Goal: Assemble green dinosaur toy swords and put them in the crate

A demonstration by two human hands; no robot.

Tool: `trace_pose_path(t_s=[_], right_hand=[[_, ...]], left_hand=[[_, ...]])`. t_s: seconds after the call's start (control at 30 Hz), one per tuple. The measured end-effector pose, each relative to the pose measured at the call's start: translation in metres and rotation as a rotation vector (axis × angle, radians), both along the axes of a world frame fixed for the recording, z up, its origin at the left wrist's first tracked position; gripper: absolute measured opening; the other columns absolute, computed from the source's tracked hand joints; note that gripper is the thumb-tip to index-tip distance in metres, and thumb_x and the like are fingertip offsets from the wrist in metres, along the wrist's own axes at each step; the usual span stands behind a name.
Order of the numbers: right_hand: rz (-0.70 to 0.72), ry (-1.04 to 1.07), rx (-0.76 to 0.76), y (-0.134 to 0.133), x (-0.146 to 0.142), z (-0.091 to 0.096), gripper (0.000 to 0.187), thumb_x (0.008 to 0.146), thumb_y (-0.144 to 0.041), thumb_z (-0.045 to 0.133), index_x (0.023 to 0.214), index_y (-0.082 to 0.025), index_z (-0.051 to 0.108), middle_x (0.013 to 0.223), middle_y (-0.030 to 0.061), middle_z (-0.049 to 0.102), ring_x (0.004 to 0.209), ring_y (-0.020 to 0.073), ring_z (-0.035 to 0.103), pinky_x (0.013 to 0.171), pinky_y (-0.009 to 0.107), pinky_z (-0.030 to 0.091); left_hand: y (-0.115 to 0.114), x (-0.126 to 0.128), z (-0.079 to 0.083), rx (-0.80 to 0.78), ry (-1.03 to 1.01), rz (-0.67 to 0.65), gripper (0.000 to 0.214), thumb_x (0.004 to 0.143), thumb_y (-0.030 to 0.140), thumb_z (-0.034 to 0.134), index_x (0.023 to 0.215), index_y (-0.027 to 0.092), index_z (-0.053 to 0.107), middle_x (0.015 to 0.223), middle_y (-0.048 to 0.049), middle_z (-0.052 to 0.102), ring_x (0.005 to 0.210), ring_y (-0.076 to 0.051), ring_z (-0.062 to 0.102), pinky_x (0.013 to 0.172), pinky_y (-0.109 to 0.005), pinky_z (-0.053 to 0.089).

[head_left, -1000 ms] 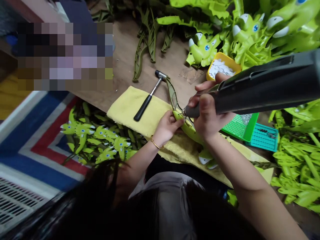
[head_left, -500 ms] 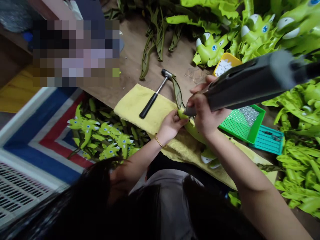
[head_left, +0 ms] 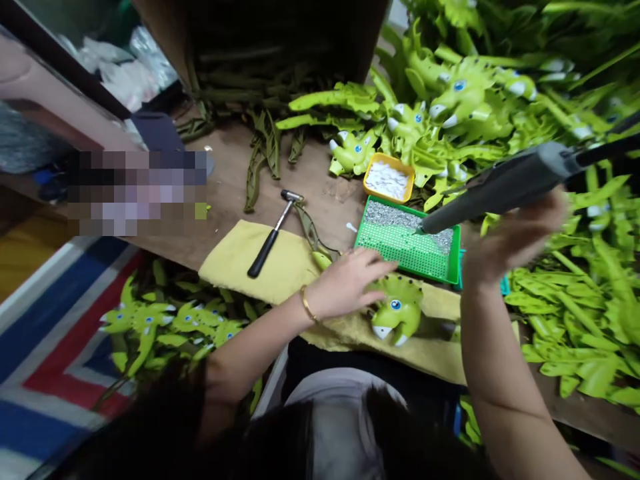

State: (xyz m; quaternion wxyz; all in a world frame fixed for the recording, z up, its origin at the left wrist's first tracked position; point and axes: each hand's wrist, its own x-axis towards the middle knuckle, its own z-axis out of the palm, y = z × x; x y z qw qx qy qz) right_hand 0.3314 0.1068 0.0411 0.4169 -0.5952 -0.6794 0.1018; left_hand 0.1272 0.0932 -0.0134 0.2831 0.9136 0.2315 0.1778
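My left hand (head_left: 350,283) is palm down over a green dinosaur toy (head_left: 397,312), fingers spread, near or resting on it; the exact contact is hidden. The toy has a blue eye and white horns. An olive-green ribbed piece (head_left: 310,230) extends from the toy's far end. My right hand (head_left: 517,233), blurred, is at the rear of a dark grey electric screwdriver (head_left: 495,187) and seems to hold it, though its fingers are partly hidden. The screwdriver's tip is over a green perforated tray (head_left: 367,243) of small metal screws (head_left: 395,215).
A hammer (head_left: 273,235) lies on the yellow towel (head_left: 227,257). Behind the green tray stands a yellow box (head_left: 411,187) of small white pieces. Green toy parts (head_left: 590,333) pile up at right. A crate at left holds more toys (head_left: 145,320). Another person works at upper left.
My right hand and the screwdriver have moved from the toy to the green tray. My left fingers have let go of the toy's tip and spread. The view has shifted, showing more of the table's back.
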Motion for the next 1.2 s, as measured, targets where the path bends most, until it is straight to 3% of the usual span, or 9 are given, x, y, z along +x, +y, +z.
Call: trace_pose_path(t_s=[0.13, 0.3, 0.47, 0.57, 0.67, 0.77, 0.9, 1.07, 1.2], right_hand=[[-0.008, -0.083, 0.002, 0.005, -0.013, 0.001, 0.041, 0.092, -0.042, 0.048, 0.128, -0.024, 0.052, 0.106, 0.0085, 0.067, 0.095, 0.0205, 0.066, 0.082, 0.039, 0.055], [-0.173, -0.188, -0.162, 0.047, -0.024, -0.008, 0.034, 0.093, -0.025, 0.044, 0.124, -0.016, 0.054, 0.11, 0.012, 0.068, 0.099, 0.021, 0.064, 0.09, 0.04, 0.051], [-0.238, -0.412, -0.599, 0.12, -0.017, -0.027, 0.027, 0.08, -0.014, 0.063, 0.105, -0.005, 0.065, 0.113, 0.0248, 0.066, 0.108, 0.0334, 0.064, 0.092, 0.049, 0.05], [-0.193, -0.361, -0.629, 0.137, -0.014, -0.044, 0.027, 0.082, -0.025, 0.068, 0.097, -0.002, 0.067, 0.103, 0.0204, 0.068, 0.097, 0.0255, 0.066, 0.089, 0.044, 0.052], [-0.169, -0.28, -0.583, 0.138, -0.01, -0.053, 0.035, 0.093, -0.038, 0.056, 0.114, -0.011, 0.061, 0.114, 0.0093, 0.064, 0.101, 0.0174, 0.064, 0.091, 0.038, 0.054], [-0.216, -0.196, -0.511, 0.134, -0.007, -0.042, 0.035, 0.094, -0.04, 0.054, 0.119, -0.016, 0.059, 0.119, 0.0072, 0.061, 0.104, 0.0172, 0.062, 0.091, 0.038, 0.054], [-0.287, -0.056, -0.308, 0.111, -0.024, -0.011, 0.014, 0.092, -0.021, 0.052, 0.093, -0.014, 0.063, 0.093, 0.0107, 0.065, 0.091, 0.0189, 0.064, 0.087, 0.043, 0.051], [0.201, 0.103, -0.322, 0.022, -0.088, -0.002, 0.009, 0.084, -0.019, 0.058, 0.09, -0.02, 0.065, 0.069, -0.0003, 0.067, 0.055, 0.0112, 0.06, 0.058, 0.029, 0.051], [0.503, 0.491, -0.435, -0.046, -0.136, -0.026, 0.019, 0.084, -0.034, 0.061, 0.095, -0.018, 0.062, 0.073, 0.0007, 0.068, 0.058, 0.01, 0.06, 0.055, 0.025, 0.05]], left_hand=[[-0.009, -0.002, -0.016, 0.166, 0.374, -0.1, 0.054, 0.074, 0.044, 0.077, 0.113, 0.009, 0.063, 0.11, -0.0165, 0.062, 0.11, -0.032, 0.056, 0.096, -0.046, 0.045], [-0.03, -0.039, 0.017, 0.504, 0.279, -0.092, 0.018, 0.089, 0.022, 0.057, 0.102, 0.012, 0.064, 0.095, -0.0111, 0.067, 0.092, -0.024, 0.06, 0.086, -0.039, 0.047], [-0.073, -0.151, 0.037, 0.698, 0.278, 0.24, 0.04, 0.088, 0.017, 0.051, 0.124, 0.032, 0.061, 0.104, -0.0036, 0.072, 0.097, -0.024, 0.064, 0.092, -0.041, 0.044], [-0.1, -0.226, 0.017, 0.646, 0.317, 0.574, 0.063, 0.08, 0.027, 0.059, 0.139, 0.046, 0.046, 0.101, 0.0027, 0.073, 0.091, -0.029, 0.066, 0.085, -0.047, 0.046], [-0.121, -0.268, -0.008, 0.551, 0.3, 0.887, 0.049, 0.074, 0.038, 0.059, 0.123, 0.048, 0.057, 0.093, 0.0034, 0.072, 0.089, -0.034, 0.064, 0.086, -0.055, 0.046], [-0.131, -0.264, -0.024, 0.277, 0.328, 1.01, 0.027, 0.072, 0.044, 0.059, 0.09, 0.024, 0.063, 0.088, -0.0084, 0.069, 0.089, -0.036, 0.062, 0.081, -0.052, 0.048], [-0.128, -0.219, -0.024, -0.279, 0.162, 1.02, 0.03, 0.072, 0.047, 0.062, 0.083, 0.02, 0.059, 0.087, -0.0089, 0.068, 0.083, -0.029, 0.063, 0.077, -0.042, 0.05], [-0.11, -0.17, -0.02, -0.75, -0.382, 0.984, 0.043, 0.063, 0.053, 0.073, 0.085, 0.018, 0.06, 0.081, -0.0035, 0.068, 0.077, -0.019, 0.06, 0.073, -0.031, 0.049], [-0.099, -0.144, -0.023, -0.862, -0.501, 0.993, 0.054, 0.078, 0.074, 0.047, 0.075, 0.019, 0.05, 0.051, 0.0037, 0.049, 0.046, -0.01, 0.04, 0.047, -0.023, 0.035]])
